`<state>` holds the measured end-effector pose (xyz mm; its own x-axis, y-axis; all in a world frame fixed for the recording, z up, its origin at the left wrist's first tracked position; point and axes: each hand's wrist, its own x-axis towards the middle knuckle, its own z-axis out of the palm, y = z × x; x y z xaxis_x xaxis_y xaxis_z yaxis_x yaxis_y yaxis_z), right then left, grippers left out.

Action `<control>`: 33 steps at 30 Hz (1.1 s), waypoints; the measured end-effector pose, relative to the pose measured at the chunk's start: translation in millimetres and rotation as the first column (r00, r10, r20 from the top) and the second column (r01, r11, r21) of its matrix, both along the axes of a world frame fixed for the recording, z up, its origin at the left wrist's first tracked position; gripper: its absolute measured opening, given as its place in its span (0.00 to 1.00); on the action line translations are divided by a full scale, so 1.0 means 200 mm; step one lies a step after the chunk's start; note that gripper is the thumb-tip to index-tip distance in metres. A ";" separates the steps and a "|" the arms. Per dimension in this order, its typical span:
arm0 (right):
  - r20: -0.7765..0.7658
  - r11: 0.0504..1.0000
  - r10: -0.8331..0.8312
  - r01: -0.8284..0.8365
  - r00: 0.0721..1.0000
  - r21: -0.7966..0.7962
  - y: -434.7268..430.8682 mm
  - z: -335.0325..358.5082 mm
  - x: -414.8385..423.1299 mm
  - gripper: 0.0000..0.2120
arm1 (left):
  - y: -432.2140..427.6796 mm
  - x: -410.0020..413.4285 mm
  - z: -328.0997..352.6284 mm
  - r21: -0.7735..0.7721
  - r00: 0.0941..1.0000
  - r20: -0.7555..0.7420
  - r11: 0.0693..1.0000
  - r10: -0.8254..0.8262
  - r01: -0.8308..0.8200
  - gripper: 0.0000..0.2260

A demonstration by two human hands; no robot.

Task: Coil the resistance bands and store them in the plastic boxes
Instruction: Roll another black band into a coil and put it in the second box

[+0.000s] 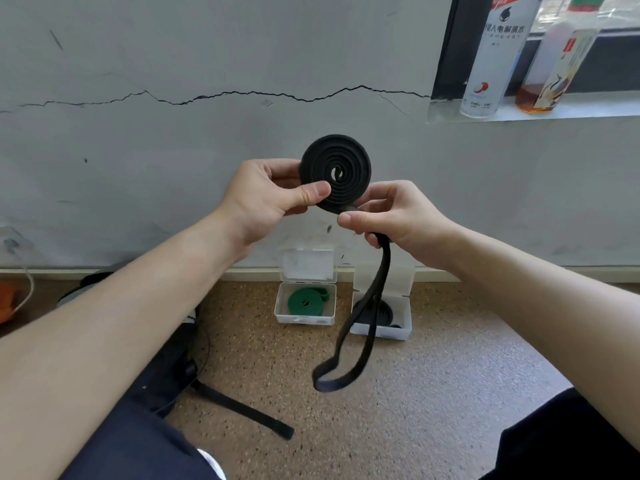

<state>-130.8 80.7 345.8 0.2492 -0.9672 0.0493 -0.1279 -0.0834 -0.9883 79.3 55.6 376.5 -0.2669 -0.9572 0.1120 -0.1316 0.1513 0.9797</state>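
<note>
Above the two clear plastic boxes [304, 315], the left hand [266, 199] pinches the coiled black rubber resistance band [335, 173]; the right hand [394, 216] grips its loose tail [360, 327], best fed taut, each wrap flush

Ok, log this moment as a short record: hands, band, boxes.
left hand: grips the black coil, thumb across its face
right hand: pinches the loose tail just below the coil
tail state: hangs down as a loop, not yet wound
left box: open, holds a coiled green band
right box: open, holds a dark coil, partly hidden behind the tail
stage: coiling unfinished
</note>
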 end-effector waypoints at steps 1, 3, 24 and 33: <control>-0.020 1.000 0.006 -0.006 1.000 -0.012 0.00 0.00 0.00 0.16 | 0.00 0.00 0.00 -0.027 0.999 0.052 1.000 -0.011 0.012 0.14; -0.048 1.000 0.017 -0.018 0.999 -0.019 0.00 -0.01 0.00 0.07 | 0.01 0.00 0.01 -0.086 0.990 0.137 0.995 -0.033 0.045 0.13; 0.198 0.996 -0.080 0.069 0.977 0.059 -0.01 -0.02 0.12 0.06 | 0.05 -0.08 -0.06 0.157 0.957 -0.290 0.986 -0.004 0.052 0.18; 0.066 0.999 0.050 -0.050 0.997 0.006 -0.02 0.02 0.08 0.05 | 0.00 0.00 -0.03 0.051 0.997 -0.060 0.997 -0.049 0.052 0.15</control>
